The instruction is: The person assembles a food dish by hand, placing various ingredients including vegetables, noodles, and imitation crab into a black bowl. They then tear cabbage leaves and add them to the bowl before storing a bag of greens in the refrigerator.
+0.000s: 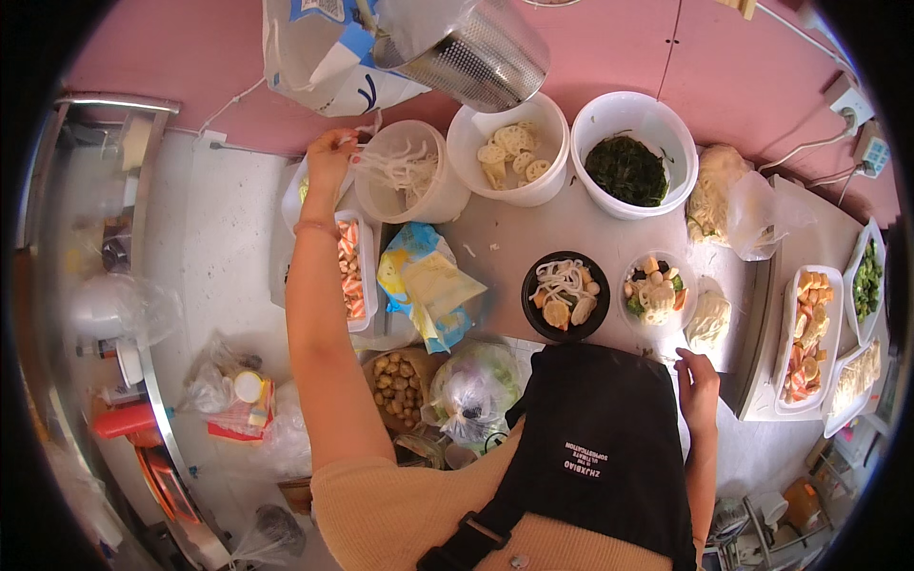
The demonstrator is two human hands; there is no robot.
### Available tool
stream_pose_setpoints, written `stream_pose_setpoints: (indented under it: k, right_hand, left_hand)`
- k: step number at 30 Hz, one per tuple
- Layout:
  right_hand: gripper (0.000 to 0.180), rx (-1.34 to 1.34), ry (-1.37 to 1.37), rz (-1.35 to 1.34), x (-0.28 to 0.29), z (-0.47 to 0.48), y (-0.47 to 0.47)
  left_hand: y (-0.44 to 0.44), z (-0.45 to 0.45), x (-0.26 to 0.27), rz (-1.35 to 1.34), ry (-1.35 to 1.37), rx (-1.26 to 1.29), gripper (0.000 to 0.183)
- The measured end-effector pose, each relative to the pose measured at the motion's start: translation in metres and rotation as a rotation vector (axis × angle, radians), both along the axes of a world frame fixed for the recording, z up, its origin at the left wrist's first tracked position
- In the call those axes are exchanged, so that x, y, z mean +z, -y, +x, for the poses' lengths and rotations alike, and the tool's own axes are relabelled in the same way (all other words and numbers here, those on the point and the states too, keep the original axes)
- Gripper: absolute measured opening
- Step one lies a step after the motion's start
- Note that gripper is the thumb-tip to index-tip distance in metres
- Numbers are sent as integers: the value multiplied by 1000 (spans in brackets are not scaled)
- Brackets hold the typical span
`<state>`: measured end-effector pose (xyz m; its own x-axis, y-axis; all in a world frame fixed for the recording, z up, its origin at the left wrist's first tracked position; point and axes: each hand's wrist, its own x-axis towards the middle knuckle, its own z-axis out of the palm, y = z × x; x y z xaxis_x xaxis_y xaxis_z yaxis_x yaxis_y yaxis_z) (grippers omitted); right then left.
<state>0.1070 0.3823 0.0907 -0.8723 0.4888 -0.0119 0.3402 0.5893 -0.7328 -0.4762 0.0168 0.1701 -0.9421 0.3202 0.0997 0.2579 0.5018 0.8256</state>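
Note:
My left hand (333, 153) reaches to the rim of a translucent white bucket (450, 194), pinching strands of thick white noodles (400, 168) that trail into it. Nearer to me, a black bowl (529, 312) holds white noodles, sliced lotus root and other pieces. To its right stands a clear bowl (689, 325) with broccoli, lotus root, black fungus and orange chunks. My right hand (697, 389) hangs at the counter's front edge, fingers loosely bent and apart, with nothing visible in it. A bundle of pale noodles (708, 320) lies just beyond its fingertips.
White buckets hold lotus root slices (510, 150) and dark green seaweed (627, 171). A perforated metal strainer (478, 57) overhangs the back. An opened blue-yellow packet (428, 278) lies beside a tray of crab-stick pieces (351, 268). At right are bagged noodles (716, 189) and a filled tray (807, 335).

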Motion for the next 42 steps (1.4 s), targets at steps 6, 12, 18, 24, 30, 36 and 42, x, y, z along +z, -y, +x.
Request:
stream_pose_setpoints:
  k: [6,12,18,24,30,36,42]
  right_hand:
    - [20,-12,5,2,4,-1,0]
    - [21,0,-2,-12,-6,1,1]
    - [20,8,10,-4,-4,-2,-1]
    - [19,37,1,8,-3,-3,-4]
    - [19,17,-18,4,-5,-4,-6]
    - [19,48,-7,-15,-6,-5,-2]
    - [20,52,10,16,-10,3,-5]
  left_hand:
    - [-9,-6,32,57,-47,27,17]
    - [-14,10,58,53,-155,39,13]
    - [-20,22,91,259,-299,126,11]
    - [-3,3,80,229,-311,66,10]
    - [-27,40,125,247,-328,83,8]
    - [-46,103,138,122,-409,29,10]
    - [-104,189,148,258,-273,-141,10]
